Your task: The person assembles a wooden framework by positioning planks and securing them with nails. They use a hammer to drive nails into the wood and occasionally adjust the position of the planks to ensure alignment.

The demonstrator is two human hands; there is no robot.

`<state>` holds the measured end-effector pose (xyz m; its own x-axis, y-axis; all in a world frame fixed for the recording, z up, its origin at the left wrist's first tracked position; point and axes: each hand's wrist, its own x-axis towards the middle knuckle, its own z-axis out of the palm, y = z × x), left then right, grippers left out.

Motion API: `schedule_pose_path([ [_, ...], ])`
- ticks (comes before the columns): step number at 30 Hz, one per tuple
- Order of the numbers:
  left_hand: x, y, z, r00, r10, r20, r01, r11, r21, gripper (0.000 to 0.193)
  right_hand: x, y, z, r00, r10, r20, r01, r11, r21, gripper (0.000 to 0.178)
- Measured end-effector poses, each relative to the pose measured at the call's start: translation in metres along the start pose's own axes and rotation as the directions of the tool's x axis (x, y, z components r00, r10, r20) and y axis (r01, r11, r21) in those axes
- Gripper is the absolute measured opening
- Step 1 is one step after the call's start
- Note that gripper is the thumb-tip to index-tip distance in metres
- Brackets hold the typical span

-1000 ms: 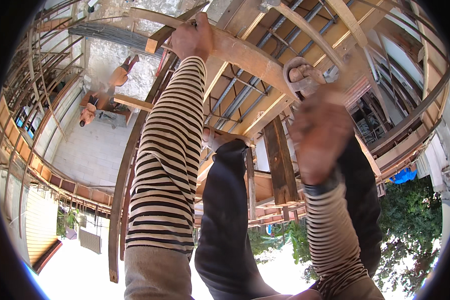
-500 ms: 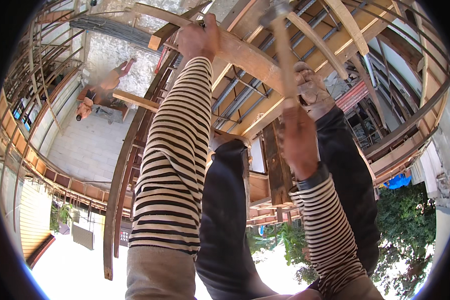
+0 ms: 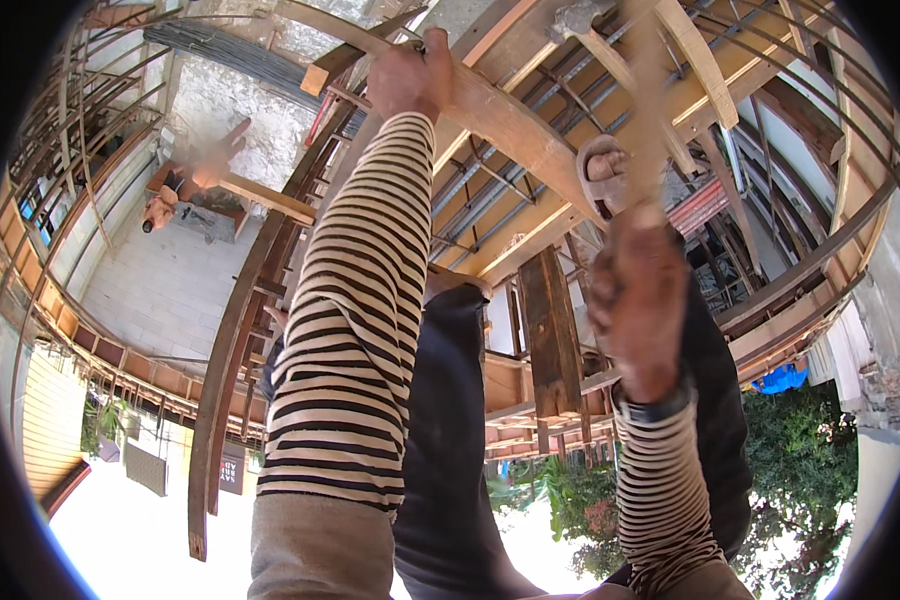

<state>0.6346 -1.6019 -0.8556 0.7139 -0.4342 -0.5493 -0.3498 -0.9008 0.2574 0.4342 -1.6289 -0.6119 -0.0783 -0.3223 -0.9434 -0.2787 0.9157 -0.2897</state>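
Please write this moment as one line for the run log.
left hand: on wooden plank, fingers partly hidden | right hand: gripping wooden handle, blurred | foot: near plank's right end

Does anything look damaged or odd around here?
Yes: one board, left of the right hand in the picture, has dark, blotchy patches, unlike the paler beam at the left hand. Whether that is damage or just staining, I can't tell. Otherwise, nothing stands out to me.
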Motion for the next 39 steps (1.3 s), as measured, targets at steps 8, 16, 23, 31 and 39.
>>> schedule_pose_path([
  [8, -0.008, 0.008, -0.018, 1.0, -0.003, 0.014, 0.004, 0.999, -0.045, 0.071, 0.016, 0.011, -0.017, 0.906, -0.231, 0.354, 0.225, 0.973, 0.057, 0.038],
  [16, -0.004, 0.0, -0.01, 1.0, 0.0, -0.018, 0.0, 0.999, -0.033, 0.066, -0.001, -0.034, -0.013, 0.984, -0.076, 0.163, -0.01, 0.884, 0.468, 0.044],
  [23, -0.006, 0.001, -0.004, 1.0, 0.008, 0.017, -0.009, 1.0, 0.028, 0.066, 0.018, 0.021, -0.006, 0.981, 0.088, 0.172, -0.028, 0.944, -0.328, 0.047],
  [31, -0.008, 0.003, -0.011, 0.998, 0.043, -0.044, -0.044, 0.999, -0.013, 0.066, 0.003, 0.016, 0.0, 0.911, -0.412, 0.011, 0.346, 0.78, 0.521, 0.048],
  [39, -0.003, -0.004, -0.002, 1.0, 0.024, -0.002, -0.024, 0.999, 0.024, 0.067, -0.004, -0.034, -0.001, 0.975, -0.123, 0.188, 0.063, 0.952, 0.298, 0.035],
])
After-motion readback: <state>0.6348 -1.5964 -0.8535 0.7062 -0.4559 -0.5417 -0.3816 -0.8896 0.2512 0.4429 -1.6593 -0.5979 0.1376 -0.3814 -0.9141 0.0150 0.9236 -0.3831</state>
